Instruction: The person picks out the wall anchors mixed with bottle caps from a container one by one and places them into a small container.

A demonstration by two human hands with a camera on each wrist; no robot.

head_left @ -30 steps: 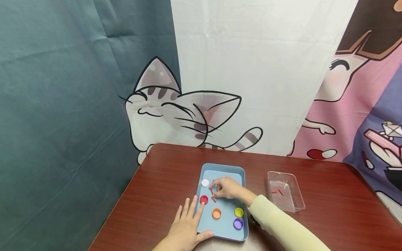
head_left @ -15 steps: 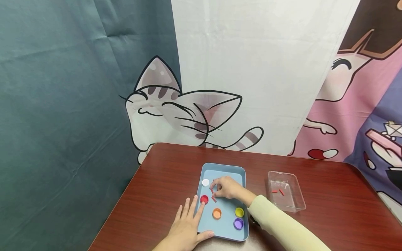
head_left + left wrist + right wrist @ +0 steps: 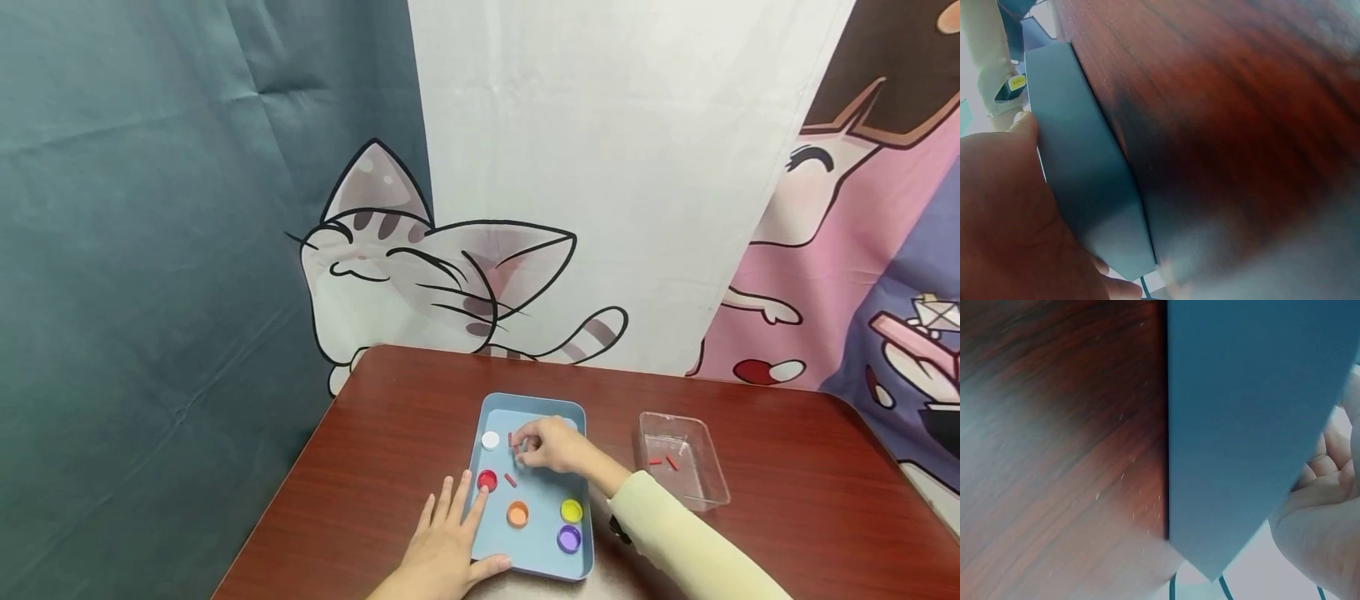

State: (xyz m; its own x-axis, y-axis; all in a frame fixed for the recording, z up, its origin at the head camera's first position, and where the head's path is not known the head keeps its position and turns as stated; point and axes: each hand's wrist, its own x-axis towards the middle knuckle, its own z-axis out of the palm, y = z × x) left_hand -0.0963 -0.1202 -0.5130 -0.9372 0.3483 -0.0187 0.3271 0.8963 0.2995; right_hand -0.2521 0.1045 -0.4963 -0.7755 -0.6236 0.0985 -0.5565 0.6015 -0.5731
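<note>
A light blue tray (image 3: 547,558) lies on the table. My right hand (image 3: 558,446) reaches over its middle, thumb and fingertips pinching a small red stick (image 3: 516,450). One red stick (image 3: 511,438) lies just past those fingertips, another (image 3: 511,481) nearer to me. Spread across the tray's left edge is my left hand (image 3: 442,542); its index fingertip touches or covers the near rim of a red bottle cap (image 3: 487,479). In the left wrist view, the left hand (image 3: 1016,212) rests along the tray's side. The right wrist view has the right hand (image 3: 1325,494) partly behind the tray wall.
Also inside the tray are a white cap (image 3: 490,440), an orange cap (image 3: 517,514), a yellow cap (image 3: 572,511) and a purple cap (image 3: 569,539). Right of it stands a clear plastic box (image 3: 693,492) with two red sticks (image 3: 671,462). A printed cloth (image 3: 600,167) hangs behind the table (image 3: 405,433).
My right hand has shifted slightly right, and the red stick at its fingertips has moved with it, away from the nearer stick. The left hand stays in place.
</note>
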